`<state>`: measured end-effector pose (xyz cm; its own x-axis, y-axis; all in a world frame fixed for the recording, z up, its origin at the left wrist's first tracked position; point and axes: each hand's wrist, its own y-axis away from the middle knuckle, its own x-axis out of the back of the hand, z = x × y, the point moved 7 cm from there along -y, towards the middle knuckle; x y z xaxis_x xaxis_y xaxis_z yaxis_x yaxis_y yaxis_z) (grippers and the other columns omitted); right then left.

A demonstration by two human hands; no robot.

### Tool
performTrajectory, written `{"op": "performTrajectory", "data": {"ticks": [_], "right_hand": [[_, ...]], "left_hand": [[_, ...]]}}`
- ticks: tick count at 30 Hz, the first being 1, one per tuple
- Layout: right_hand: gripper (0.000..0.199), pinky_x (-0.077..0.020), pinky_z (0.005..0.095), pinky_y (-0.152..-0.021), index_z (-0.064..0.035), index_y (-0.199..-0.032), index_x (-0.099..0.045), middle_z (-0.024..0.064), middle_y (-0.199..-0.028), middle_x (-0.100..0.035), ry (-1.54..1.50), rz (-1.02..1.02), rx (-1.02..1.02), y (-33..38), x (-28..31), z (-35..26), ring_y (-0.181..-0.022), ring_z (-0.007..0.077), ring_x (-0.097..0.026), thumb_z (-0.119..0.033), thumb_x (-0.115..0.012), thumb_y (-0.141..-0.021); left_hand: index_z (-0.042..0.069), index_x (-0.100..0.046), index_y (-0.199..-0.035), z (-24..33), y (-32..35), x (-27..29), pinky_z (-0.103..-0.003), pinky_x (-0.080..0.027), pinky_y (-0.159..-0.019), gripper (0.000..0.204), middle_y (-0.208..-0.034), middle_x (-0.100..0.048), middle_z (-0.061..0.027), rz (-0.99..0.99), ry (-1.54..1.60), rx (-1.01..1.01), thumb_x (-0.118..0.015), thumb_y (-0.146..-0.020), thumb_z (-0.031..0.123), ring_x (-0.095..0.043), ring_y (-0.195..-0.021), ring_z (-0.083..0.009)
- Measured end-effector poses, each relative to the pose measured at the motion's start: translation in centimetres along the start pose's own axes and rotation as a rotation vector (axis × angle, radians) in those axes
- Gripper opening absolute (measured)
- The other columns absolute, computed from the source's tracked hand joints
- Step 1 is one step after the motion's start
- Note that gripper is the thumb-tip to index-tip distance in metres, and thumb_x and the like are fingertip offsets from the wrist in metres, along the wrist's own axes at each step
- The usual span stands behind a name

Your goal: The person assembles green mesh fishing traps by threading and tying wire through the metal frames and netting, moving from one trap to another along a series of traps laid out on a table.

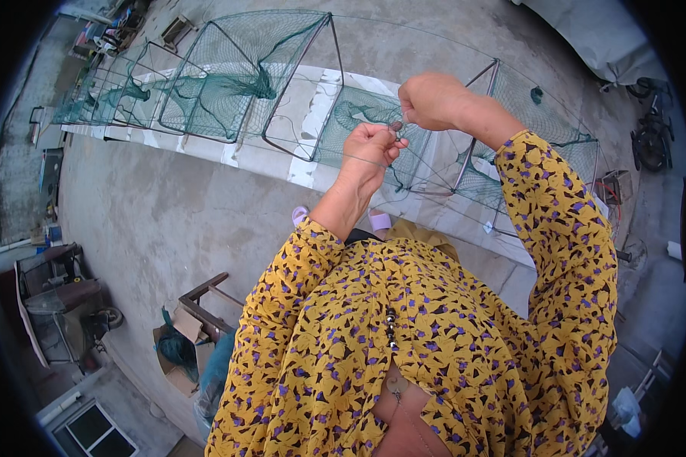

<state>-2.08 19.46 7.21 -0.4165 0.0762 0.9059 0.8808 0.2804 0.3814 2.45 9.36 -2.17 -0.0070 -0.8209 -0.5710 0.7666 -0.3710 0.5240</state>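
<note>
A long folding net trap (232,65) of green mesh on dark square metal frames stretches across the view in front of me. My left hand (370,148) is closed in a pinch above the middle of the mesh, with a thin green cord (373,161) running across it. At its fingertips sits a small brownish lump (395,126), too small to name. Just right of it and higher, my right hand (434,103) is also closed, fingertips pressed together close to the lump. What the right fingers hold is hidden.
Under the trap lies a long pale board (240,156) with white patches. A cardboard box (174,364) with green netting stands lower left, by a wooden frame (206,289). A three-wheeled cart (61,308) is at far left, a wheeled bike (652,133) at far right.
</note>
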Motion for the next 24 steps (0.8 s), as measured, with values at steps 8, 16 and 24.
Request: {"op": "performTrajectory", "data": {"ticks": [8,16,24], "right_hand": [[0.011,-0.0464,0.0384,-0.064,-0.0056,-0.074,-0.062,0.0124,-0.073,-0.062,0.004,-0.073,0.049,-0.2,-1.0,-1.0,-0.073,0.0297,-0.060,-0.016,-0.062,-0.071],[0.013,-0.0454,0.0363,-0.062,-0.0042,-0.078,-0.061,0.0118,-0.073,-0.062,-0.115,-0.150,0.167,1.2,-0.8,-2.4,-0.070,0.0283,-0.059,-0.016,-0.063,-0.072],[0.018,-0.0448,0.0339,-0.065,-0.0044,-0.082,-0.062,0.0113,-0.079,-0.062,-0.345,-0.179,0.228,1.3,-1.4,-2.2,-0.074,0.0254,-0.059,-0.016,-0.068,-0.069]], "left_hand": [[0.000,-0.045,-0.085,0.9,0.5,-0.3,-0.024,-0.052,-0.058,0.007,-0.081,-0.057,-0.0122,0.026,-0.204,-0.051,-0.051,-0.082,-0.002,-0.062,-0.069,-0.0189],[0.001,-0.042,-0.090,1.5,1.7,-0.5,-0.024,-0.051,-0.053,0.011,-0.076,-0.053,-0.0071,0.027,-0.455,-0.060,-0.048,-0.081,-0.002,-0.061,-0.063,-0.0162],[0.002,-0.044,-0.087,2.3,3.2,0.0,-0.020,-0.038,-0.044,0.013,-0.067,-0.051,-0.0033,0.154,-0.461,-0.238,-0.055,-0.080,0.004,-0.047,-0.049,-0.0084]]}}
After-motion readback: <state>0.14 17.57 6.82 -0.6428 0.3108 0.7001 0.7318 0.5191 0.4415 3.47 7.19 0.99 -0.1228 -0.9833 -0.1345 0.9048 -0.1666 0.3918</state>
